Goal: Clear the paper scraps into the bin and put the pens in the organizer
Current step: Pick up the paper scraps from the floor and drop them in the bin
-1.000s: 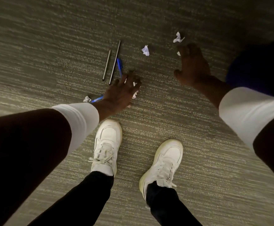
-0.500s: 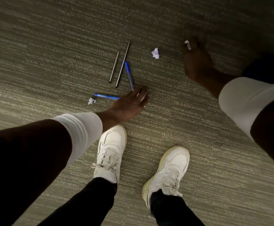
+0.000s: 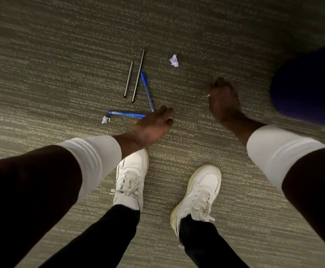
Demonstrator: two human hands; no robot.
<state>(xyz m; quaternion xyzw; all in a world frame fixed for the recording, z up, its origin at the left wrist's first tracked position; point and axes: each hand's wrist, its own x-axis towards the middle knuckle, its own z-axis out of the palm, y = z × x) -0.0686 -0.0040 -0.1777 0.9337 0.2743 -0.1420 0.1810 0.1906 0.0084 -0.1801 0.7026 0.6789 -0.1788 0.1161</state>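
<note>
Carpet [image 3: 61,55], grey-green striped, carries all the task items: two thin dark stick pens [image 3: 128,79] [image 3: 138,76] side by side, a blue plastic pen [image 3: 147,91] angled beside them, a second blue pen [image 3: 127,114] lying flat near the left hand, a small crumpled white paper scrap [image 3: 105,119] just off that pen's left end, and another crumpled white scrap [image 3: 174,60] well apart to the upper right. Left hand [image 3: 154,126] is low over the carpet, fingers curled loosely, tip of the flat blue pen touching or under its fingers; whether its grip has hold of a scrap, cannot tell. Right hand [image 3: 223,101] is closed into a fist, a sliver of white paper [image 3: 208,95] showing at its edge, so its grip likely holds a scrap. Dark blue rounded object [image 3: 308,89] at right edge, maybe the bin, unclear. No organizer in view. Risks: loose closed grips could shed small scraps on the way to the bin; left hand sweeping near the blue pens could knock or roll them; tiny scrap by the pen end is easy to miss against the pale carpet stripes. Versus half a second ago: right hand has pulled back toward the body with fingers closed, the scrap it was pinching now mostly hidden; left hand has barely moved; pens and the two loose scraps lie unchanged.
</note>
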